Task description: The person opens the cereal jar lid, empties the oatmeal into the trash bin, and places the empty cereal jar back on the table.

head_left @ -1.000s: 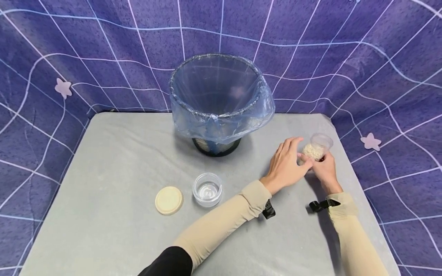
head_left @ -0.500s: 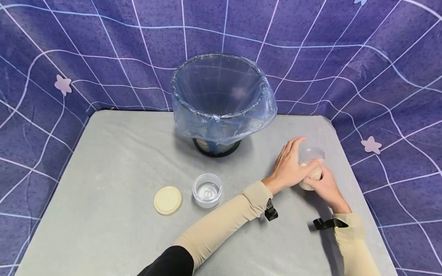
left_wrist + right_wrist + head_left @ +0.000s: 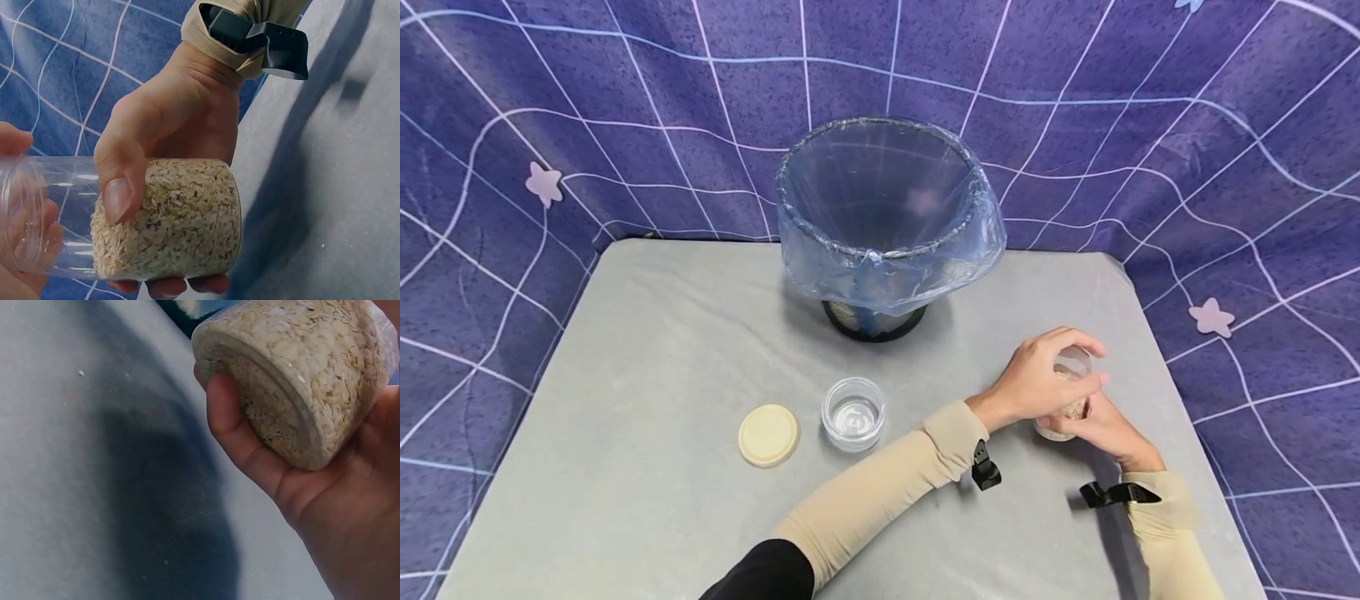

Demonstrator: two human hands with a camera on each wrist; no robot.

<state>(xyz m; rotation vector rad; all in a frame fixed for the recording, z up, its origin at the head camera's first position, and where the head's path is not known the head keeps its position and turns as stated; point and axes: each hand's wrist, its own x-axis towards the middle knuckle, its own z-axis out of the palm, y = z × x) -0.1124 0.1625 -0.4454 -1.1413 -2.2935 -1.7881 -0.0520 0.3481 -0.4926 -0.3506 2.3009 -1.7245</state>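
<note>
A clear plastic jar [image 3: 1072,362], partly filled with rolled oats [image 3: 181,219], is tilted above the right part of the table. My right hand [image 3: 1108,433] grips its oat-filled lower part, thumb on the near side and a finger [image 3: 250,453] against the base. Around the clear upper end curls my left hand [image 3: 1036,377]; its fingers [image 3: 53,234] show through the plastic in the left wrist view. The left hand covers much of the jar's mouth, so whether a cap is on it I cannot tell.
An open clear container [image 3: 853,414] stands mid-table, with a round cream lid [image 3: 768,435] to its left. Behind them is a mesh bin [image 3: 874,321] lined with a blue plastic bag [image 3: 891,279]. A purple patterned curtain [image 3: 700,92] borders the grey table [image 3: 625,375].
The jar has come nearer to me and slightly left. My right hand has shifted toward me with it, and my left hand has closed around its upper end.
</note>
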